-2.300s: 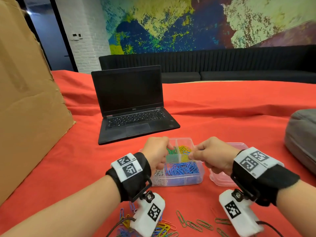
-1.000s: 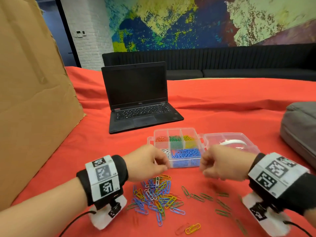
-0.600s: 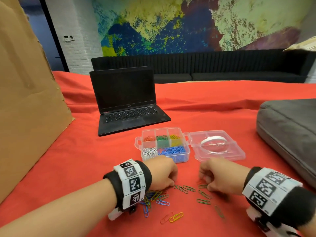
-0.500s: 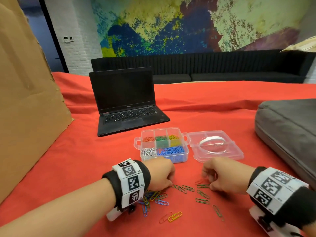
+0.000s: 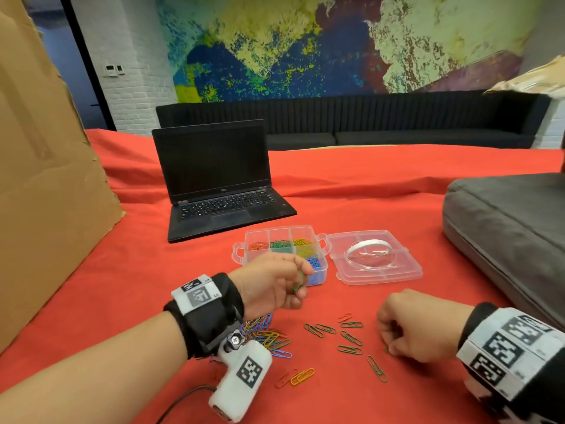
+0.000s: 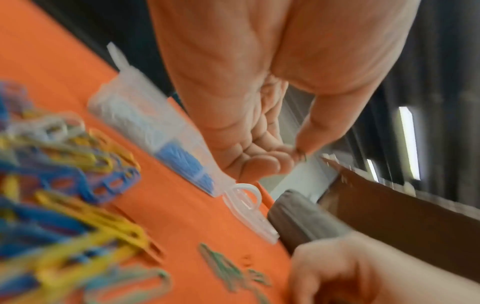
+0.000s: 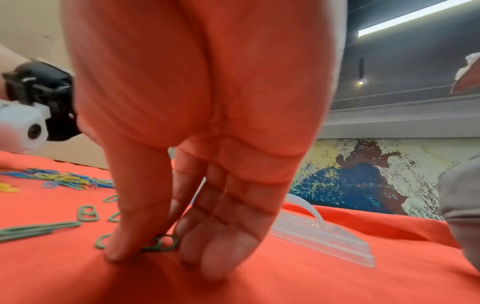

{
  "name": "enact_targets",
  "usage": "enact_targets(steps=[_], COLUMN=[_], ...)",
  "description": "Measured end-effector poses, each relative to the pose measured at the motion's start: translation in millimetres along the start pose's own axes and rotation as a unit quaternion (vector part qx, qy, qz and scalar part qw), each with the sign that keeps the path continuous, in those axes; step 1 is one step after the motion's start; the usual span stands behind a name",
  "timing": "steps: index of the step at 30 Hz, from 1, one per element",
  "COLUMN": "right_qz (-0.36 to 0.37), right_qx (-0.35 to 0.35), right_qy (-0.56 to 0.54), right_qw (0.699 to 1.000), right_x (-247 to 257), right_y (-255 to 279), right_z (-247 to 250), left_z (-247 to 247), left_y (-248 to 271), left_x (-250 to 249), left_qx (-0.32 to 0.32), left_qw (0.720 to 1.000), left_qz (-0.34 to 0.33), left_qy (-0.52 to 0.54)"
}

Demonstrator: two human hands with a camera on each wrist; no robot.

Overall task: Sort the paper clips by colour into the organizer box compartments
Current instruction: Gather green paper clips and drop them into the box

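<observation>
The clear organizer box point(image 5: 269, 232) stands open on the red cloth, with red, green, yellow, white and blue clips in separate compartments. My left hand point(image 5: 301, 277) hovers just in front of it, with thumb and forefinger pinching a green paper clip point(image 5: 297, 282); that pinch point(image 6: 298, 152) also shows in the left wrist view. My right hand point(image 5: 389, 344) is down on the cloth, thumb and fingers point(image 7: 135, 236) closed round another green clip point(image 7: 162, 244). A mixed pile of clips point(image 5: 263, 330) lies under my left wrist. Loose green clips point(image 5: 350, 336) lie between the hands.
The box's lid point(image 5: 397, 270) lies open to its right with a white ring point(image 5: 368, 250) in it. Behind stands an open laptop point(image 5: 220, 185). Cardboard point(image 5: 46, 163) rises on the left, and a grey bag point(image 5: 513, 234) lies on the right. A yellow and a red clip point(image 5: 301, 376) lie nearest me.
My left hand has risen from the clip pile towards the box with a green clip in its fingers. My right hand stayed low on the cloth and closed on a green clip.
</observation>
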State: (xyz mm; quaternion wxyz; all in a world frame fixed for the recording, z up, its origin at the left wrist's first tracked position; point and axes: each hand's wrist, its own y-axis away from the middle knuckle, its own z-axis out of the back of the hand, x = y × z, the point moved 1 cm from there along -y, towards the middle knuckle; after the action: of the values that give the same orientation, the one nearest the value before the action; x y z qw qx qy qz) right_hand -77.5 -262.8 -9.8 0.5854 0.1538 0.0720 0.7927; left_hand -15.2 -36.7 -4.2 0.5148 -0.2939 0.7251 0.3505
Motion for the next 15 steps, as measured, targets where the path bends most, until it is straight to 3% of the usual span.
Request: enact_targets(steps=[3,5,6,7,9,10,11,13,15], right_qz=[-0.006,-0.004,-0.001,0.003,0.018,0.024,0.025,0.020,0.019], right_qx=[-0.021,-0.049,-0.059,-0.066,-0.070,-0.068,-0.066,-0.056,-0.057], right_qy=[-0.014,-0.041,-0.055,-0.071,-0.083,-0.071,-0.056,-0.031,-0.024], right_qw=[1.000,0.998,0.997,0.995,0.994,0.995,0.996,0.998,0.998], right_x=[-1,-1,0,3,10,14,17,23,27], right_y=[1,-1,-3,-5,-8,-9,-10,-11,-11], right_z=[0,1,2,2,0,-2,-3,-6,-6], left_z=[-7,-10,-12,-13,-18,-19,-21,-23,-25], left_y=[3,0,-1,-2,-4,-4,-3,-2,-2], left_x=[-1,4,7,9,12,13,13,12,12], left_qx=[-0.003,-0.034,-0.051,-0.063,-0.039,-0.015,0.006,0.023,0.023], left_qw=[0.996,0.998,0.989,0.955,0.833,0.781,0.748,0.712,0.699], left_qz=[0.040,0.048,0.036,0.017,-0.026,-0.030,-0.023,-0.020,-0.018], left_qy=[0.080,-0.017,-0.134,-0.290,-0.552,-0.623,-0.664,-0.702,-0.715])
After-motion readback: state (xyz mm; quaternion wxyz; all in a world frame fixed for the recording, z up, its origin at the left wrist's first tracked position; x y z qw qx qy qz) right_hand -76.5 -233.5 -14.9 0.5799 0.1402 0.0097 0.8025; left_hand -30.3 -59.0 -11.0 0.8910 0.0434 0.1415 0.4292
